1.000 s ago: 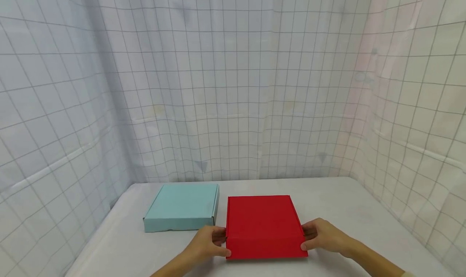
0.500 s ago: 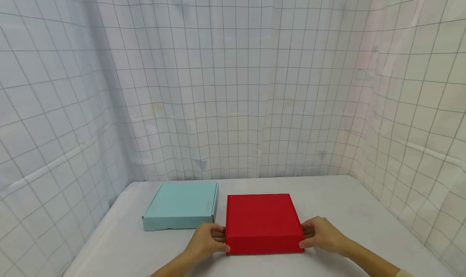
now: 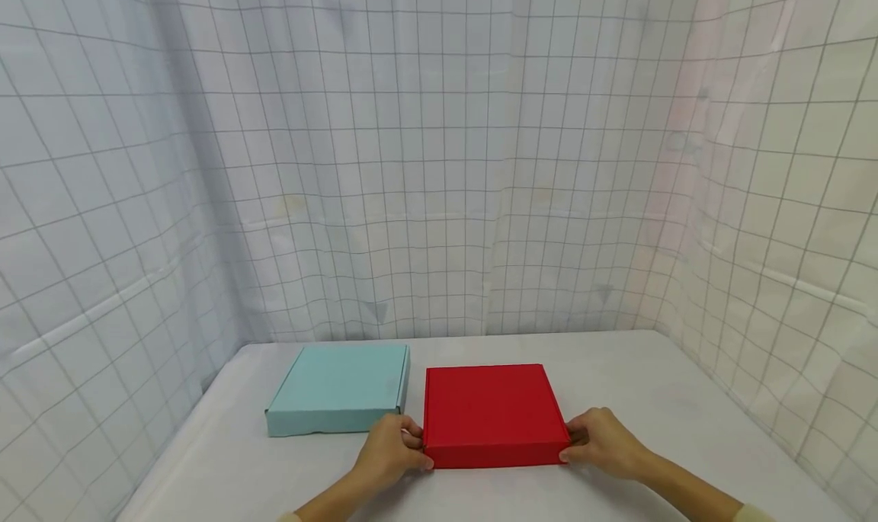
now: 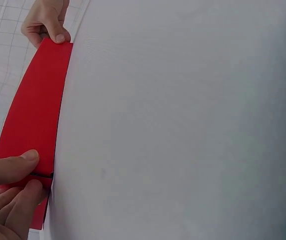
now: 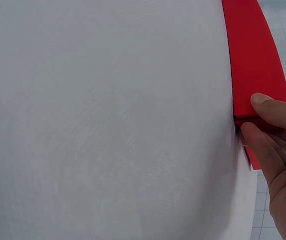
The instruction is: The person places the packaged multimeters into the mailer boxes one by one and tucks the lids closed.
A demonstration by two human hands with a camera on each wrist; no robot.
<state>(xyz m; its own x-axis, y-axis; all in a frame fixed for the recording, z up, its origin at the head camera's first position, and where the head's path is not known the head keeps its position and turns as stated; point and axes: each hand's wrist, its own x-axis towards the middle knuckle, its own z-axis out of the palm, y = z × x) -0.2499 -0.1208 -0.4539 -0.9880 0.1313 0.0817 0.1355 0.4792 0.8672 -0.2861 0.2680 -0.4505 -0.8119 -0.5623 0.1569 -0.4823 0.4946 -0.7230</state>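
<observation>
A flat red cardboard box (image 3: pixel 490 411) lies on the white table (image 3: pixel 652 400), near its front edge. My left hand (image 3: pixel 392 449) grips the box's near left corner, thumb on the front face (image 4: pixel 30 125) and fingers (image 4: pixel 20 202) curled at the side. My right hand (image 3: pixel 600 440) holds the near right corner the same way, thumb (image 5: pixel 275 107) pressed on the red front face (image 5: pixel 255 55). In the left wrist view the right hand (image 4: pixel 45 22) shows at the far end of the box front.
A light blue flat box (image 3: pixel 339 389) lies just left of the red one, a narrow gap between them. A white gridded curtain (image 3: pixel 439 164) closes off the table at the back and both sides.
Both hands have slid the red box a little away from me, toward the back of the table. The blue box has stayed put.
</observation>
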